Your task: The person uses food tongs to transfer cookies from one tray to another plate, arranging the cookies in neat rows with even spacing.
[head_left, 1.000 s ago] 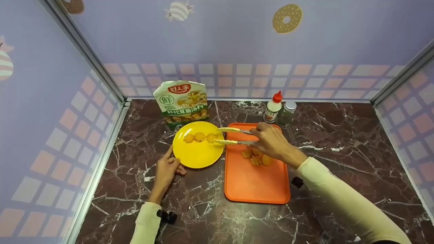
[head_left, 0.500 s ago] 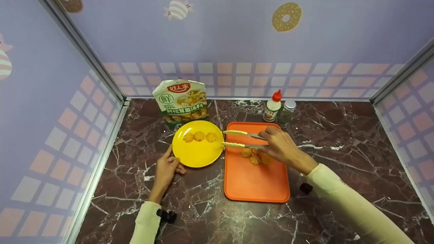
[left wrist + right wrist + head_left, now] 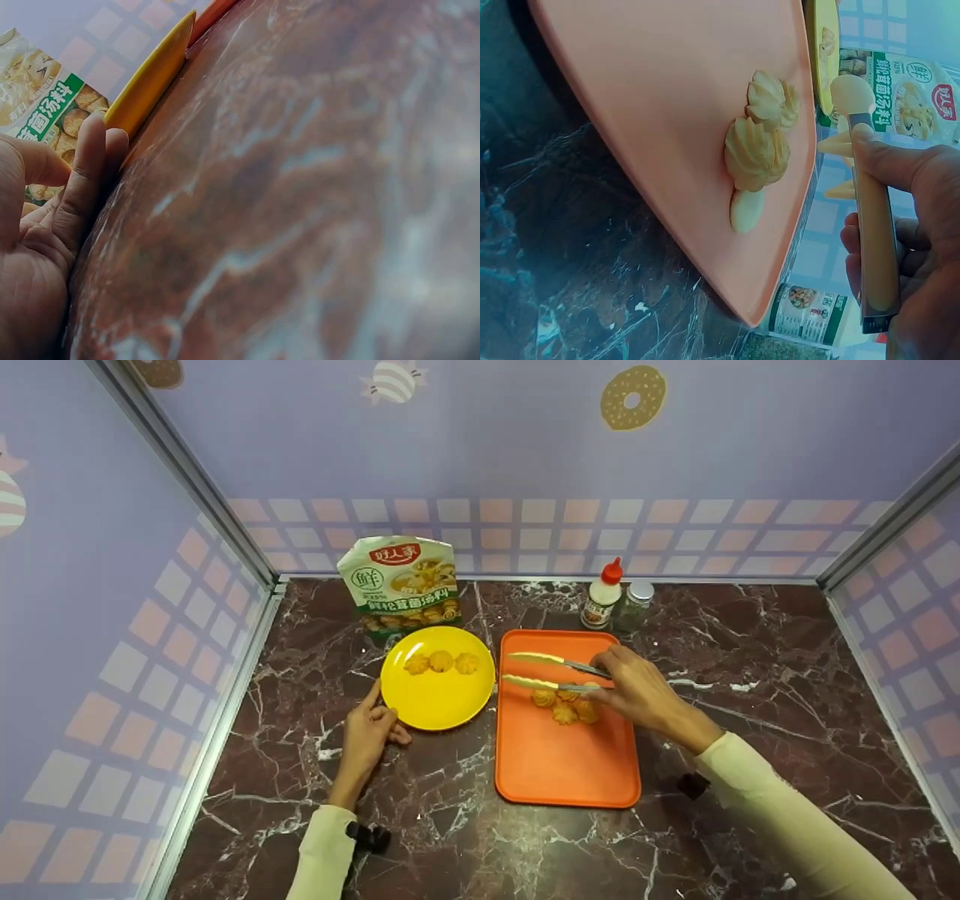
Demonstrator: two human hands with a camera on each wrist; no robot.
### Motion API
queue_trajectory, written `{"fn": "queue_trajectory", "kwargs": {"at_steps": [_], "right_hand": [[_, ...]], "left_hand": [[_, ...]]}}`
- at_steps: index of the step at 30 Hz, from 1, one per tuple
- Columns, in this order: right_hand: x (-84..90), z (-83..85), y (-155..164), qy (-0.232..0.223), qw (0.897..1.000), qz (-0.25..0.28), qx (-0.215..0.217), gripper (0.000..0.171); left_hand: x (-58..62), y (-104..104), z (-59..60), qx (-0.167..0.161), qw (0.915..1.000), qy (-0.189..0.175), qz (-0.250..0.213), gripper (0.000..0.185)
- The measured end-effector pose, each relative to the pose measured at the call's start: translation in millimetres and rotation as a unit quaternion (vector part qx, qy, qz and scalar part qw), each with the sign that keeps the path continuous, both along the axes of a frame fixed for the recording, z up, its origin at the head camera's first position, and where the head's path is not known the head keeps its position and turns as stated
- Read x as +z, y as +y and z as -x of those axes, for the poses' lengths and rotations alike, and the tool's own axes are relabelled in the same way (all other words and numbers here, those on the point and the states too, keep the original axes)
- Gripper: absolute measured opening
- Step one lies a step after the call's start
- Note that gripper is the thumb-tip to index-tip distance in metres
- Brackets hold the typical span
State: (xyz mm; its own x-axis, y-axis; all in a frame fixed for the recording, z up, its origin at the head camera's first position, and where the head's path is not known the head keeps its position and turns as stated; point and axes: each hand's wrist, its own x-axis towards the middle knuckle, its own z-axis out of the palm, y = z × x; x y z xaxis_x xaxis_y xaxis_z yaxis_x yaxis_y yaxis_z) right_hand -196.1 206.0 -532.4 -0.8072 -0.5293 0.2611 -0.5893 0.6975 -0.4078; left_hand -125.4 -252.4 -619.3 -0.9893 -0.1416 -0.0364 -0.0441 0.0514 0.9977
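My left hand (image 3: pixel 367 739) touches the lower left rim of a yellow plate (image 3: pixel 439 709), its fingertips against the edge in the left wrist view. Three piped cookies (image 3: pixel 441 661) lie in a row on the plate. My right hand (image 3: pixel 637 686) grips metal tongs (image 3: pixel 574 666) with pale yellow tips. The tongs are spread, with nothing between their tips, and sit over the upper part of an orange tray (image 3: pixel 566 772). Several more cookies (image 3: pixel 564 714) lie clustered on that tray just below the tongs; the right wrist view shows their ridged swirls (image 3: pixel 754 154).
Behind the plate stands a green and white food pouch (image 3: pixel 405 585). A red-capped bottle (image 3: pixel 602 600) and a small glass jar (image 3: pixel 635 607) stand behind the tray. Patterned wall panels (image 3: pixel 480 457) close off the back and sides of the dark marbled table (image 3: pixel 442 840).
My right hand has drawn the spread tongs rightward, from the cookies on the plate to over the tray. My left hand has stayed at the plate's rim.
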Motion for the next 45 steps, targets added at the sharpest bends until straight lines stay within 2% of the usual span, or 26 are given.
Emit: {"fn": "queue_trajectory", "kwargs": {"at_steps": [5, 23, 33, 45], "right_hand": [[-0.5, -1.8, 5.2, -0.011, 1.000, 0.001, -0.007, 0.043], [-2.3, -10.6, 25.8, 0.005, 1.000, 0.020, -0.005, 0.046], [-2.0, -18.1, 38.3, -0.002, 0.999, 0.041, -0.008, 0.047], [-1.9, -23.9, 50.1, 0.018, 0.999, 0.035, -0.016, 0.048]], "left_hand": [[0.3, -0.1, -0.1, 0.001, 1.0000, -0.003, 0.007, 0.071], [0.3, 0.9, 0.9, 0.000, 0.9999, 0.002, -0.014, 0.072], [1.1, 1.5, 0.9, -0.001, 0.9999, 0.000, -0.016, 0.072], [0.1, 1.1, 1.5, 0.003, 0.9998, -0.005, -0.017, 0.072]]}}
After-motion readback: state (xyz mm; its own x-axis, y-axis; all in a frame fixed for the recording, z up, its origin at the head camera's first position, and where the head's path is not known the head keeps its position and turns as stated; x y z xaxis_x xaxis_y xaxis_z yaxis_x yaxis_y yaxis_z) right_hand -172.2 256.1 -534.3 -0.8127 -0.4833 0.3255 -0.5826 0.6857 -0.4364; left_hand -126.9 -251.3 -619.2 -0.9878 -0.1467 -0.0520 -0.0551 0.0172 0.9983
